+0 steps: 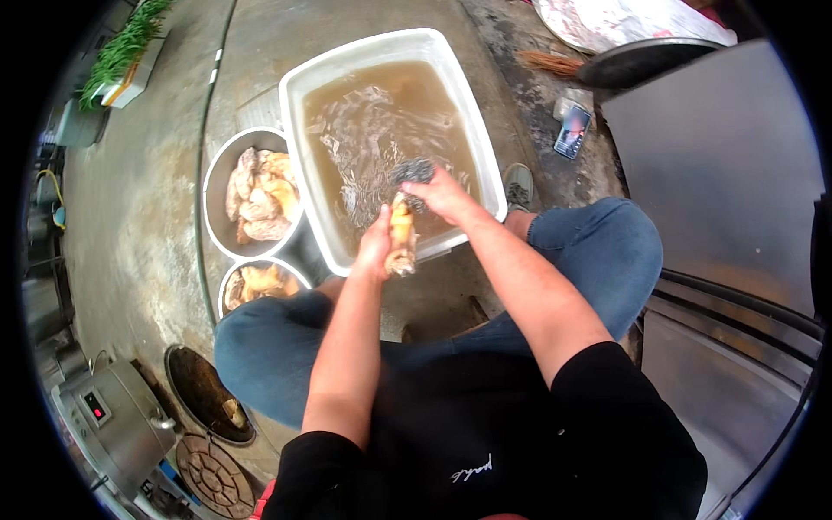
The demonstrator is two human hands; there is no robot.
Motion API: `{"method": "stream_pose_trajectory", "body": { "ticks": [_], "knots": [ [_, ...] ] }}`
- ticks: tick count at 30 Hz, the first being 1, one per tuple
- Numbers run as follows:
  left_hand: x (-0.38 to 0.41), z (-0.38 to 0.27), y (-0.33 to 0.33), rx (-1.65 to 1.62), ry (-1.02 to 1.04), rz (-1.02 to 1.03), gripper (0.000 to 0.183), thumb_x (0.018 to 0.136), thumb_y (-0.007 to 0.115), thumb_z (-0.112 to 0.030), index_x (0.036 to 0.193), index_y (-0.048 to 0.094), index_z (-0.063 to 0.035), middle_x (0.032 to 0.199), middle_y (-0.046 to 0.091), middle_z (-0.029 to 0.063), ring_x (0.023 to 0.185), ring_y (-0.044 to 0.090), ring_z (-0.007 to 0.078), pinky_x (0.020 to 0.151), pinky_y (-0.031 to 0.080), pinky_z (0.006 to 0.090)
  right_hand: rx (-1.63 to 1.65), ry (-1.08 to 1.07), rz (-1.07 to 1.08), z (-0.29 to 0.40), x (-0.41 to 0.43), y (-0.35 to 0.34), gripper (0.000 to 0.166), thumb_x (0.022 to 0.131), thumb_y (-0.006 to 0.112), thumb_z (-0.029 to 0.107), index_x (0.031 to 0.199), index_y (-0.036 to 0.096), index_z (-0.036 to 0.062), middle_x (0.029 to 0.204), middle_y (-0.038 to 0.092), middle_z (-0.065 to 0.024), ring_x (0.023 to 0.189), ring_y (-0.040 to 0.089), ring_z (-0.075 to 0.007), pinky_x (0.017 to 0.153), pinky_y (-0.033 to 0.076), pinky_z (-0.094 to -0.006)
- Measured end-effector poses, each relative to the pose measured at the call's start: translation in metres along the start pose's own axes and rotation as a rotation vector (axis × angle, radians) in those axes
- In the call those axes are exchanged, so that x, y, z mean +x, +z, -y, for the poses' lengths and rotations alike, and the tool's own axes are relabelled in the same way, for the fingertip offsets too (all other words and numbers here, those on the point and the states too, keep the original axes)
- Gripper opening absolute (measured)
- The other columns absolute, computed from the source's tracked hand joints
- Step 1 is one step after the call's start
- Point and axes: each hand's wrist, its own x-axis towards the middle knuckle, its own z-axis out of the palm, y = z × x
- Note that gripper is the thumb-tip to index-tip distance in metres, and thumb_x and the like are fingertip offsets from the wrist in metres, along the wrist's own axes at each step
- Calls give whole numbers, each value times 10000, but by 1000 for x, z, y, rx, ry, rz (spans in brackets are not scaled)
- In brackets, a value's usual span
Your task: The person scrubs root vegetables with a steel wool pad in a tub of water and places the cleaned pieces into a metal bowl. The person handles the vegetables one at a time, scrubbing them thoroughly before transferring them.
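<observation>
My left hand [375, 244] grips a yellowish animal trotter [402, 235], held upright over the near rim of a large white plastic tub [293, 123]. In my right hand [443, 198] is a grey steel-wool scourer [412, 171], at the upper end of the trotter. I cannot tell whether the scourer touches it. Murky brown water [396, 110] with ripples fills much of the tub. Left of the tub, a round metal pot [218, 214] holds several pale trotter pieces [263, 195]. A second round metal container [224, 299], partly hidden by my left knee, holds more yellowish pieces [263, 281].
A dark hose [203, 156] runs along the concrete floor at left. Near my left knee is an uncovered round floor hole [195, 383], its grated lid [214, 478] beside it. A phone [572, 132] leans at right, near a large metal cabinet [708, 175].
</observation>
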Motion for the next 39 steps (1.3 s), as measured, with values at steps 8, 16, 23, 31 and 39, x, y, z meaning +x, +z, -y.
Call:
{"method": "stream_pose_trajectory", "body": {
  "ticks": [8, 16, 23, 31, 39],
  "knots": [
    [-4, 4, 2, -160, 56, -51, 449, 996, 477, -454, 1156, 574, -46, 900, 633, 88, 681, 625, 182, 533, 534, 328, -204, -91, 129, 20, -35, 23, 388, 800, 709, -17, 1140, 541, 66, 1038, 619, -11, 991, 568, -123, 896, 463, -292],
    [-4, 2, -9, -113, -46, 88, 454, 960, 532, -494, 1074, 620, -63, 803, 634, 73, 620, 610, 175, 496, 504, 299, 40, -37, 163, 10, -25, -5, 379, 786, 674, -64, 1121, 559, 73, 1054, 641, -20, 1013, 584, -130, 925, 469, -300],
    [-14, -2, 2, -29, -30, -84, 454, 947, 536, -520, 1037, 600, -80, 761, 607, 57, 566, 591, 179, 449, 489, 318, -81, -67, 199, 18, -36, 14, 430, 748, 735, -35, 1125, 562, 75, 988, 624, -18, 965, 568, -125, 860, 470, -294],
    [-11, 2, 5, 4, 0, -2, 416, 956, 513, -515, 908, 589, -109, 664, 568, 25, 452, 538, 167, 366, 435, 296, -403, -302, 54, 14, -38, 7, 447, 744, 735, 68, 1149, 545, 66, 980, 646, -107, 926, 611, -212, 812, 485, -356],
    [-2, 7, -13, -61, -49, 191, 426, 952, 500, -525, 911, 601, -114, 697, 585, 46, 499, 543, 161, 385, 408, 274, -420, -320, -217, 13, -48, 24, 527, 729, 693, 163, 1208, 512, 43, 1018, 646, -197, 936, 644, -316, 809, 504, -400]
  ]
}}
